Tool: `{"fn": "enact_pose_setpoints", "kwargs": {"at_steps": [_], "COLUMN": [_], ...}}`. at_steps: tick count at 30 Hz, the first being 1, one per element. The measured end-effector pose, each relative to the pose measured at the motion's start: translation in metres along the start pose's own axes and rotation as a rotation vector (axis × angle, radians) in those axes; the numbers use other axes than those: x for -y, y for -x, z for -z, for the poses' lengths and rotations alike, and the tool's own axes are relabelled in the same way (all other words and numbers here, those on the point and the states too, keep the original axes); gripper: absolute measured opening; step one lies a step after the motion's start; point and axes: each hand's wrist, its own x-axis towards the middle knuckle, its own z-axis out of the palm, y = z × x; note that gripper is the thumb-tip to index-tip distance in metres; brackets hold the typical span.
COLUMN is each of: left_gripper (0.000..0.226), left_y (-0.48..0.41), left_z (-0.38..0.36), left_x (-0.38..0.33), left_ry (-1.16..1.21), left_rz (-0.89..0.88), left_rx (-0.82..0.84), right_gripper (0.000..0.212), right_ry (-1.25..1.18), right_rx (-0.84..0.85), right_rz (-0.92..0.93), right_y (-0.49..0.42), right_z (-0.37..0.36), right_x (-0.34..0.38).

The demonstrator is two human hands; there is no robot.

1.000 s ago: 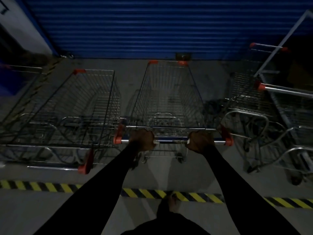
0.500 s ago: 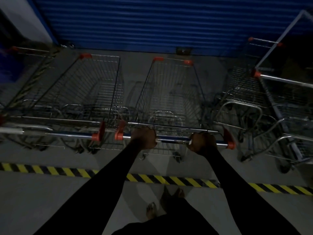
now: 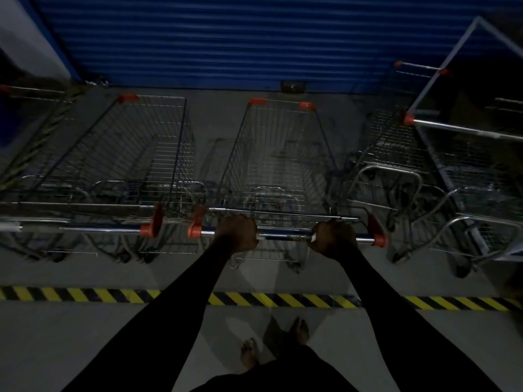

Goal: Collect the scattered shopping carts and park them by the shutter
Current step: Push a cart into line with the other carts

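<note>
1. A yellow-and-black floor stripe point(image 3: 85, 295) lies nearest, behind the held cart's wheels.
2. The handle bar point(image 3: 285, 236) of the middle shopping cart point(image 3: 280, 154) is gripped by the left hand point(image 3: 236, 234) and the right hand point(image 3: 334, 239), with the fingers wrapped round it.
3. That cart is lined up between a left cart point(image 3: 127, 154) and right carts point(image 3: 396, 154), nose toward the blue shutter point(image 3: 254, 38).
4. Parking is judged nearly done. Only release is left, and further stray carts cannot be ruled out.
5. No brand or writing can be read.

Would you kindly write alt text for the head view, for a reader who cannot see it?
The left hand and right hand grip the handle of an empty shopping cart facing a blue shutter. Another cart stands to its left, more carts crowd its right, and a yellow-and-black floor stripe crosses behind it.
</note>
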Motion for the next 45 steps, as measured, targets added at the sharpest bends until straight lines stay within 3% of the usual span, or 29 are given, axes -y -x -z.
{"fn": "enact_pose_setpoints", "kwargs": {"at_steps": [13,19,34,41,45], "left_gripper": [0.035,0.036,0.040,0.038,0.038], "left_y": [-0.010,-0.018,-0.019,-0.019,-0.017], "left_z": [-0.003,-0.002,-0.009,-0.006,-0.004], "left_x": [-0.001,-0.002,-0.001,0.002,0.001], "left_ry": [0.048,0.072,0.058,0.046,0.022], "left_rz": [0.003,0.008,0.018,-0.002,-0.002], "left_rx": [-0.028,0.013,-0.009,0.020,0.015], "right_gripper": [0.033,0.038,0.037,0.051,0.044], "right_ry": [0.048,0.029,0.068,0.051,0.070], "right_rx": [0.093,0.126,0.100,0.117,0.146], "right_rz": [0.090,-0.003,0.054,0.070,0.065], "right_y": [-0.011,-0.015,-0.012,-0.015,-0.016], "right_z": [0.006,0.015,0.014,0.012,0.013], "right_x": [-0.006,-0.005,-0.004,-0.006,-0.005]}}
